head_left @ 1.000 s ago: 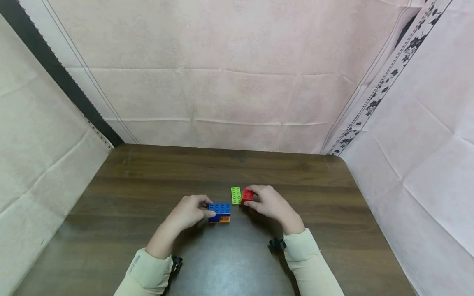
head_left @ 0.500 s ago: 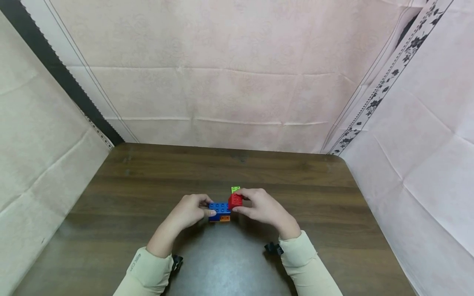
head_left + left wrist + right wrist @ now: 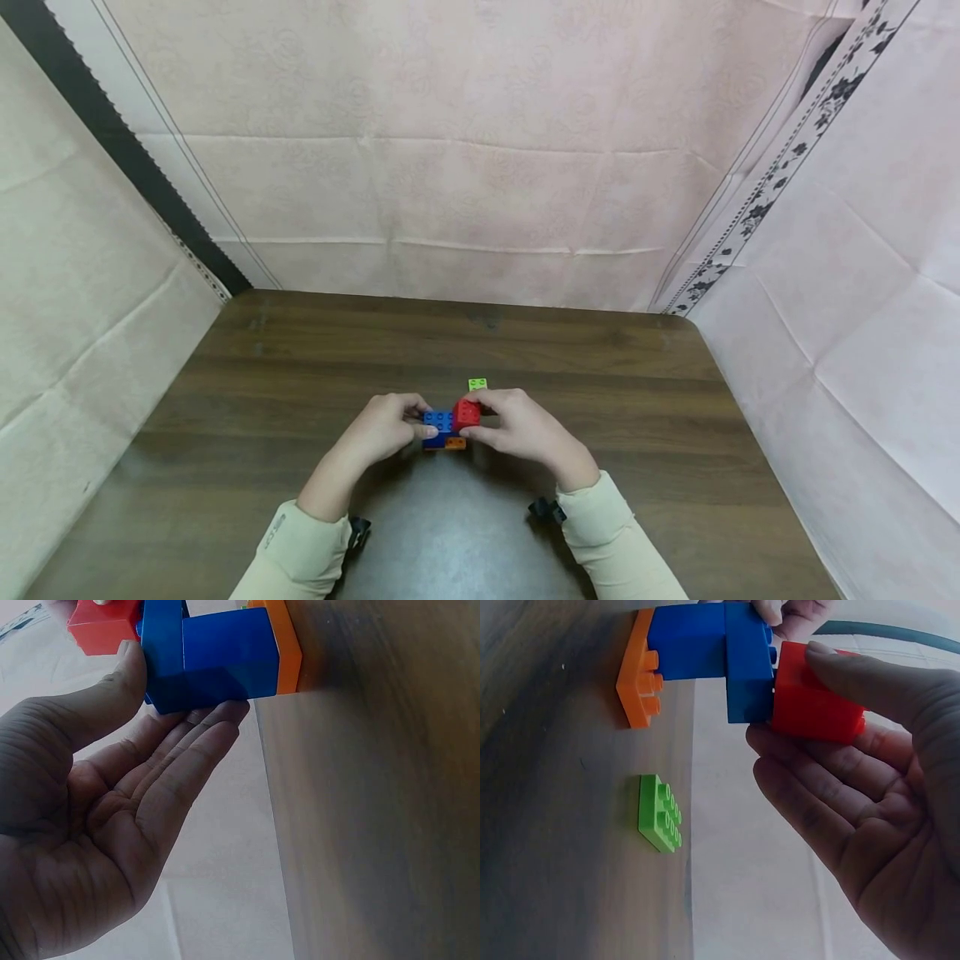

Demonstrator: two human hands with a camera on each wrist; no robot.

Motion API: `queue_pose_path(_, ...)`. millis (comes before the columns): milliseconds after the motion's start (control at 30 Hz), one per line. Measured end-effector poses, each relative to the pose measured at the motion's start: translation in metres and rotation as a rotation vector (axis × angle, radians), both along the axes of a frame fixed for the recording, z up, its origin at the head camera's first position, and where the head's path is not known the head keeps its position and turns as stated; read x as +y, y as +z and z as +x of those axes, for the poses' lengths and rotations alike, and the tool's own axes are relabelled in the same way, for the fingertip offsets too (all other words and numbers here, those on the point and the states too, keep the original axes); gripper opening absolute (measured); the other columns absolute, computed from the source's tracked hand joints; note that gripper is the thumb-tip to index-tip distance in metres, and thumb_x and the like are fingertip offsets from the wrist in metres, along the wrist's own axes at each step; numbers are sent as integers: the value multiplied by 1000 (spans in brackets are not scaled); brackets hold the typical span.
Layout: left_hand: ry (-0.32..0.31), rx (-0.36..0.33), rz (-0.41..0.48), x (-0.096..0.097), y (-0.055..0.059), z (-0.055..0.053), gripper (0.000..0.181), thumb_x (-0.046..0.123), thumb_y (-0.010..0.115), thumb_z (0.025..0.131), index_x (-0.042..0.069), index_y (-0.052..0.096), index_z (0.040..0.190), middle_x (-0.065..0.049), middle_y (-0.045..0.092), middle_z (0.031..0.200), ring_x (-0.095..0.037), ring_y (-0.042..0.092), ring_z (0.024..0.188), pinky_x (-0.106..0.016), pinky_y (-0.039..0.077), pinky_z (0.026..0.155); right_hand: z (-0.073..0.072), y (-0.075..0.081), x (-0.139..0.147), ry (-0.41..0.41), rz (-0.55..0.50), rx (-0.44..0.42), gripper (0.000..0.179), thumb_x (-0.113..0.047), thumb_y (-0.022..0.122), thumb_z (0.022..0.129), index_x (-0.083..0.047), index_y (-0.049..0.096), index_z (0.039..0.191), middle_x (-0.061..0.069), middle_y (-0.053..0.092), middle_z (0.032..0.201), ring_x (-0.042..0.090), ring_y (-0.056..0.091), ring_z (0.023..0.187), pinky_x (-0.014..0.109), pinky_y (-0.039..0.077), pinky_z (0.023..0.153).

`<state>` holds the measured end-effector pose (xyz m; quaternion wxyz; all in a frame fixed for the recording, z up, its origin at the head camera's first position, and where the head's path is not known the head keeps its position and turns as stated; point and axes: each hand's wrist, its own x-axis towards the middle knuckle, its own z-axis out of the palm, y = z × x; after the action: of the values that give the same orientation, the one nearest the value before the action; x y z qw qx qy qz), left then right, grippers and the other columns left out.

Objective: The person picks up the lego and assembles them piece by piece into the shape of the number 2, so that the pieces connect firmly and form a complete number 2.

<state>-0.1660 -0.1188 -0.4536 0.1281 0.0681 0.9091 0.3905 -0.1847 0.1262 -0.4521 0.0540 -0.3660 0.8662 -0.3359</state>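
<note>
A small stack stands on the table: an orange brick [image 3: 636, 679] at the bottom, a thick blue brick [image 3: 688, 641] above it, and a thinner blue brick [image 3: 748, 667] on top. My left hand [image 3: 392, 427] grips the stack's left end, thumb on the near side and fingers on the far side. With thumb and fingers, my right hand [image 3: 521, 429] pinches a red brick [image 3: 817, 694] over the right end of the top blue brick. The red brick meets or nearly meets the studs; I cannot tell whether it is seated.
A light green brick [image 3: 660, 814] lies on the wooden table [image 3: 315, 358] behind the stack, partly hidden by my right hand in the head view. Pale cloth [image 3: 480, 192] hangs behind the table and at both sides.
My right hand has carried the red brick left and nearer, from beside the green brick to over the stack's right end. My left hand has stayed on the stack.
</note>
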Motion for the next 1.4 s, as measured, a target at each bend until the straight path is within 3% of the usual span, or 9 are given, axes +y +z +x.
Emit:
queue_pose_path(300, -6, 14, -3, 0, 0, -1, 19, 21, 79, 88, 12, 74, 104, 0, 70, 91, -15, 64, 81, -39, 54, 77, 2, -1, -6, -6, 3, 60, 32, -29, 74, 94, -15, 66, 121, -9, 70, 104, 1, 63, 96, 29, 54, 87)
queue_pose_path(767, -10, 17, -4, -1, 0, -1, 19, 21, 79, 88, 11, 74, 103, 0, 71, 90, -14, 64, 81, -39, 55, 77, 4, -1, -9, -21, 0, 54, 33, -27, 73, 95, -12, 65, 123, -5, 71, 103, 3, 65, 93, 25, 54, 82)
queue_pose_path(1100, 2, 2, -2, 0, 1, -1, 20, 19, 80, 87, 11, 74, 104, 0, 70, 91, -15, 63, 80, -39, 55, 77, 3, -4, -12, -35, 8, 19, 35, -30, 72, 95, -12, 65, 124, -3, 71, 105, 3, 64, 90, 34, 57, 82)
queue_pose_path(1400, -7, 11, 1, 0, 1, -1, 19, 20, 79, 88, 11, 73, 104, 0, 70, 90, -15, 63, 80, -38, 54, 75, 4, -4, -13, -54, 3, 27, 36, -29, 73, 94, -11, 65, 124, -2, 71, 106, 4, 65, 92, 33, 57, 84)
